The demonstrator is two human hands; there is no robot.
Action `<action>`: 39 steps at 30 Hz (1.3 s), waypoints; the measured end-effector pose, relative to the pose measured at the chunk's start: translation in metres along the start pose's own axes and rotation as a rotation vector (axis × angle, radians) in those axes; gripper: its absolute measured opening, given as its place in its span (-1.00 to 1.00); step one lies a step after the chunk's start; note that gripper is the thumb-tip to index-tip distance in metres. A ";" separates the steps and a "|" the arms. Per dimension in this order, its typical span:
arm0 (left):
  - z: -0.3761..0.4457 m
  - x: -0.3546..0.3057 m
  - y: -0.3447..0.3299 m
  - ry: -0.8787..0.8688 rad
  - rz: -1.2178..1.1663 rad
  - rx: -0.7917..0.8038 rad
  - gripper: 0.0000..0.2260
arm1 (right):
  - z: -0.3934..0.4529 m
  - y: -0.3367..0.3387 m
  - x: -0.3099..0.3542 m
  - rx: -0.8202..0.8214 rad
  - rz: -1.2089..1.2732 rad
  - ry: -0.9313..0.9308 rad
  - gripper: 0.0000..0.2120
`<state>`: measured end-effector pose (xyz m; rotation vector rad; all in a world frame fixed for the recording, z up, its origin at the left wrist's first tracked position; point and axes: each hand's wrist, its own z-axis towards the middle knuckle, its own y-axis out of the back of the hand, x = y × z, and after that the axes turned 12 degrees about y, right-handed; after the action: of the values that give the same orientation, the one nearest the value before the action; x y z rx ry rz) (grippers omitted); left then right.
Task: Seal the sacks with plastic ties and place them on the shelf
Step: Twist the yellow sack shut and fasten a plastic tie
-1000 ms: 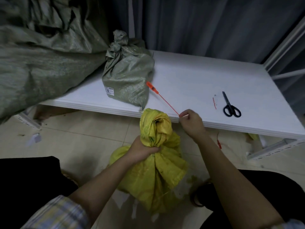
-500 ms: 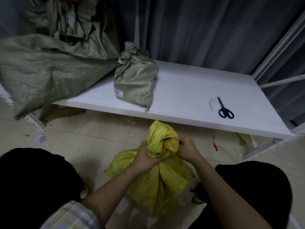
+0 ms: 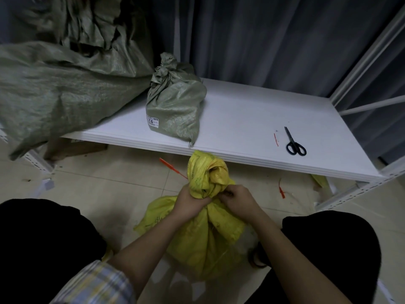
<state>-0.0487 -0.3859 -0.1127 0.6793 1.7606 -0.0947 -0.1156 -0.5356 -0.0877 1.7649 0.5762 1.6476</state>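
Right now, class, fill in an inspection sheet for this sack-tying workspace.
Surface: white shelf board, partly bare.
Job's things: yellow woven sack on the floor, neck bunched; orange plastic tie sticking out left of the neck; tied small green woven sack on the shelf.
Clutter: black scissors; orange tie offcuts; big green sacks.
Grippers: left hand and right hand grip the neck.
Cables: nothing seen.
Surroundings: grey curtain, tiled floor.
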 end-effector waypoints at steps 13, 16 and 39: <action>0.035 -0.013 -0.003 0.081 0.144 0.024 -0.78 | -0.010 0.000 0.015 -0.241 -0.876 0.748 -0.83; 0.040 -0.016 0.001 0.111 0.297 0.095 -0.73 | 0.000 0.000 0.006 -0.182 -0.853 0.966 -0.93; 0.038 -0.001 -0.008 0.014 0.010 0.118 -0.87 | 0.025 -0.016 -0.022 -0.069 -0.362 0.214 -0.86</action>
<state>-0.0196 -0.4080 -0.1260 0.7755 1.7752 -0.1888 -0.0912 -0.5435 -0.1144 1.3489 0.8690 1.5842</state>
